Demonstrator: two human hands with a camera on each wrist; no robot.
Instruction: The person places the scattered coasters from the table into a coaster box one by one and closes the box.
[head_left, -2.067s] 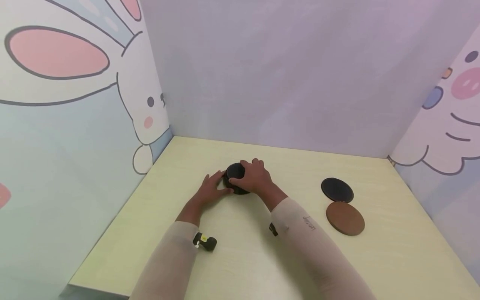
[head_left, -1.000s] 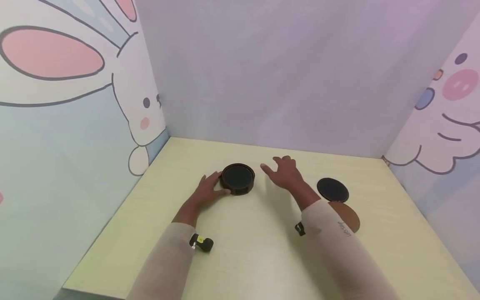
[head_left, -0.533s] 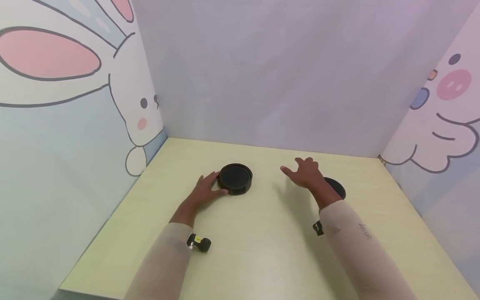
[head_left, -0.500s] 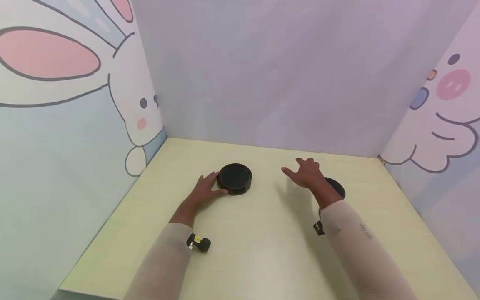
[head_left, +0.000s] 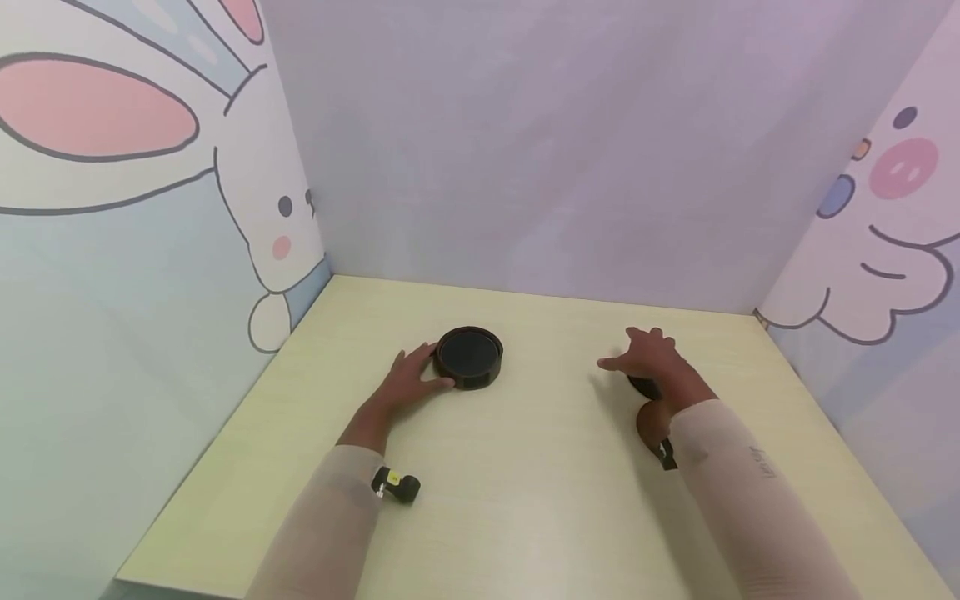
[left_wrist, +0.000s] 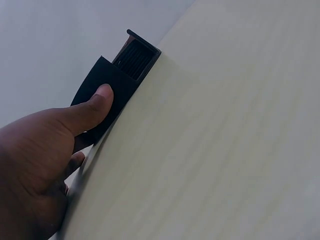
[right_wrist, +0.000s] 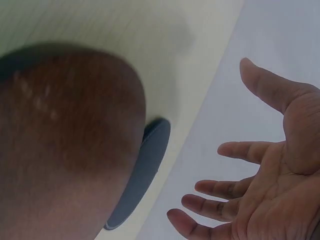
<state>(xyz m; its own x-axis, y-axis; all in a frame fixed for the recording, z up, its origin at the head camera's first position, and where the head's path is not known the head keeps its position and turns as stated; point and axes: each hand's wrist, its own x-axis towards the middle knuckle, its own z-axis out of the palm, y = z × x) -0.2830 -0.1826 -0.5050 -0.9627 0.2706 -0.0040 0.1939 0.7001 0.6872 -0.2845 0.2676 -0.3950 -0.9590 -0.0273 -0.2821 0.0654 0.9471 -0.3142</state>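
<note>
A round black coaster holder (head_left: 477, 382) stands on the table with a black coaster (head_left: 467, 353) on top inside it. In the left wrist view, stacked edges (left_wrist: 134, 60) show through a gap in its wall. My left hand (head_left: 405, 387) grips the holder's left side, thumb on the near wall and fingers behind. Over to the right, my right hand (head_left: 649, 357) hovers with spread fingers, holding nothing. Below it lies a loose black coaster (head_left: 643, 387), partly hidden by the hand. A brown coaster (head_left: 651, 422) lies nearer, partly covered by the wrist and its camera.
The pale wooden table (head_left: 525, 500) ends at a plain back wall (head_left: 540, 167). Cartoon-printed side walls (head_left: 150, 275) border it left and right. A small camera sits on each wrist, the left one (head_left: 397, 485) just above the tabletop.
My right hand let go at the holder, leaving a black coaster visible in it, and moved right to above the loose coasters. My left hand stays at the holder.
</note>
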